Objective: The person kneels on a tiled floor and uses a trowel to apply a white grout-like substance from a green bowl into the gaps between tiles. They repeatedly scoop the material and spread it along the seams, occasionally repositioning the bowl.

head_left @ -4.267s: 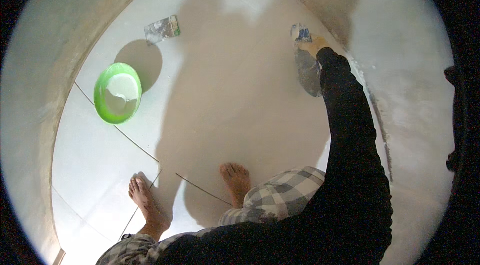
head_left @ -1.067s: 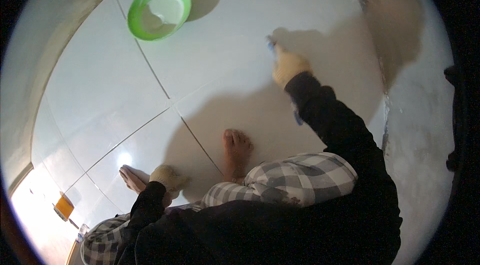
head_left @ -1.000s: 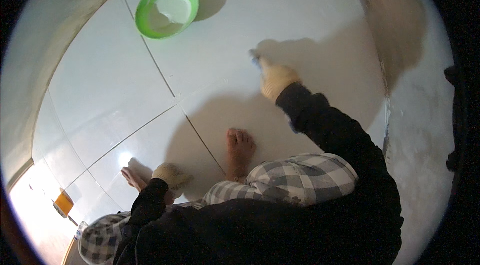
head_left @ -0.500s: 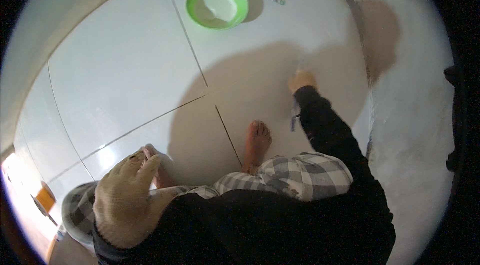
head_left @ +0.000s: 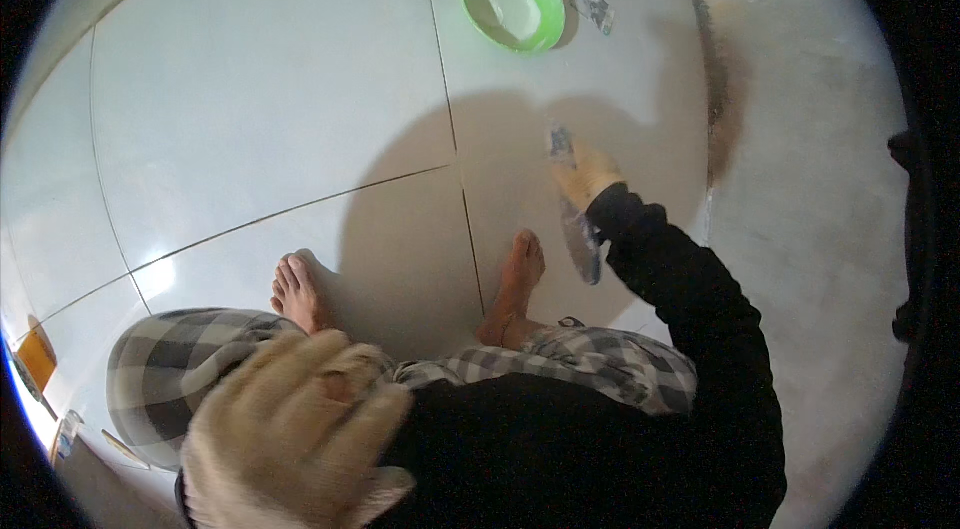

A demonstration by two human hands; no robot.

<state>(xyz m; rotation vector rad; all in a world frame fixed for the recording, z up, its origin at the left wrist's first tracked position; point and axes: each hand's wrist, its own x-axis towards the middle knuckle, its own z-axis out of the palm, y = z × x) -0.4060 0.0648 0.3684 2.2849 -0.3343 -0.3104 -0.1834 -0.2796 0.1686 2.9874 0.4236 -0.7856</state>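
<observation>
My right hand [head_left: 585, 174] in a cream glove is shut on a long metal trowel [head_left: 580, 244] just beyond my right foot, over the white tiled floor [head_left: 260, 109]. My left hand [head_left: 295, 419], also gloved and blurred, is raised at the lower left in front of my checked trousers, fingers apart and holding nothing visible. A green bowl [head_left: 549, 2] with white paste stands at the upper middle, and a small stained scraper [head_left: 594, 9] lies just right of it.
My bare left foot [head_left: 300, 294] and right foot [head_left: 515, 284] stand on the tiles. A grey wall [head_left: 800, 129] runs along the right, with a rough dark edge at its base. At the far left are a yellow flat object [head_left: 37, 361] and some small items by a bright edge.
My left hand has risen from beside my left foot toward the camera. The trowel in my right hand has come nearer my feet since the earliest frame. The view has turned.
</observation>
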